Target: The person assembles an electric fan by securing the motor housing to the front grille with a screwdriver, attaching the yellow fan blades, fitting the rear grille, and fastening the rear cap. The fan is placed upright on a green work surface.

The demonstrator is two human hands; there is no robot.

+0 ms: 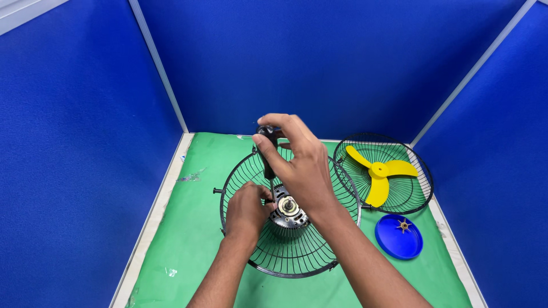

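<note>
The right hand (302, 165) is closed round the black handle of a screwdriver (267, 149), held upright over the motor (288, 210) at the centre of the black wire guard (297, 251); the left hand (246, 208) is curled with its fingertips pinched at the motor's left edge, on something too small to tell. The guard lies on the green mat (188, 239) of the counter, with a second guard (399, 191) just beside it to the right carrying a yellow blade (379, 171), and a blue cap (398, 236) near in front of that
</note>
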